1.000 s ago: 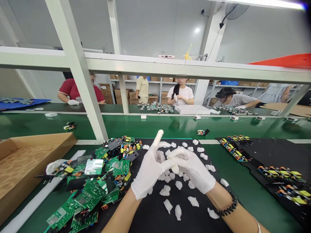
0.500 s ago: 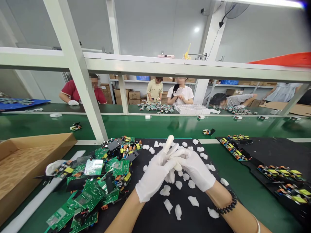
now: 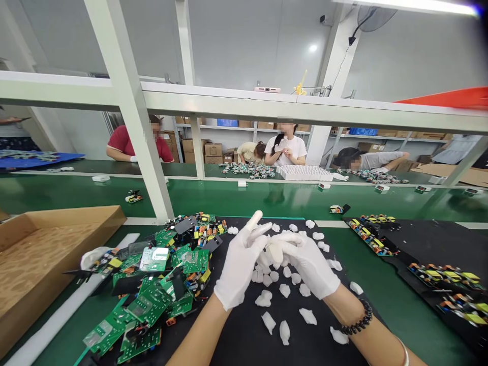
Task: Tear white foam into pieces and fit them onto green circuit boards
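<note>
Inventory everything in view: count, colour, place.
Mats: two, black, centre and right
Lumps: many, white, centre mat
Circuit boards: many, green, heaped left
Belt: one, green, beyond mats
Component boards: several, multicoloured, right mat and belt
Casings: several, white, on belt
Tray: one, brown, far left
Strip: one, white, beside tray
Frame: one, white, overhead
Sheet: one, red, upper right
Boxes: several, brown, background
People: at least six, varied clothing, beyond belt
Bracelet: one, black, lower right
Left hand: one, gloved white, over centre mat
Right hand: one, gloved white, beside left hand
</note>
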`<state>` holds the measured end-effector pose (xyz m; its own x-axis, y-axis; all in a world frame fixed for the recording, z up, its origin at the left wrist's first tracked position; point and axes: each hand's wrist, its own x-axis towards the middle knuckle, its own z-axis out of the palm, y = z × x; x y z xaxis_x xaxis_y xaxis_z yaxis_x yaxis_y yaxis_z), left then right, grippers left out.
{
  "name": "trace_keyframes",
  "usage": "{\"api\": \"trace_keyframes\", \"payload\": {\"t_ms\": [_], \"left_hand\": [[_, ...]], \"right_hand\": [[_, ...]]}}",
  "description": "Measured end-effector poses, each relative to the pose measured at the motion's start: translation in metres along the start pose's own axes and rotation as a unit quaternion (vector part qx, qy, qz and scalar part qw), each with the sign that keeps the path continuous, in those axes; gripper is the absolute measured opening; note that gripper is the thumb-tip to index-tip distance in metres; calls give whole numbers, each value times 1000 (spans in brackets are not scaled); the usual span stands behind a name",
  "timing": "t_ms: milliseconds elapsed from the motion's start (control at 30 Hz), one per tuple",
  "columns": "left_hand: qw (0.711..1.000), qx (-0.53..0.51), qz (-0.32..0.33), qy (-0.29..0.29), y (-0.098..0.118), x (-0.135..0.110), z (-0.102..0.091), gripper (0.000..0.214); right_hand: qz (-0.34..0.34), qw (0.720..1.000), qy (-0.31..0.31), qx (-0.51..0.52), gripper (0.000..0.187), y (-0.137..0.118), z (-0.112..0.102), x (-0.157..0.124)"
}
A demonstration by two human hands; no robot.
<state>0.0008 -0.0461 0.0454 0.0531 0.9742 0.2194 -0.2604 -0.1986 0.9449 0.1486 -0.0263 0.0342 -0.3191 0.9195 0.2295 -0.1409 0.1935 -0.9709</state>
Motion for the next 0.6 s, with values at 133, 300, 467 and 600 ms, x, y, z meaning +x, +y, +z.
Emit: {"api": "trace_keyframes", "payload": {"t_ms": [133, 300, 467, 600], "left_hand": [[997, -30, 6, -70, -5, -1, 4, 55], [996, -4, 22, -81, -11, -5, 10, 50], [991, -20, 8, -133, -8, -6, 9, 55], [987, -27, -5, -159, -3, -7, 8, 59]], "right_hand": [[-4, 999, -32, 28, 29, 0, 4, -1], [23, 993, -40, 106, 19, 9, 5, -3], [33, 975, -120, 183, 20, 9, 2, -2], [36, 973, -140, 178, 21, 5, 0, -2]]}}
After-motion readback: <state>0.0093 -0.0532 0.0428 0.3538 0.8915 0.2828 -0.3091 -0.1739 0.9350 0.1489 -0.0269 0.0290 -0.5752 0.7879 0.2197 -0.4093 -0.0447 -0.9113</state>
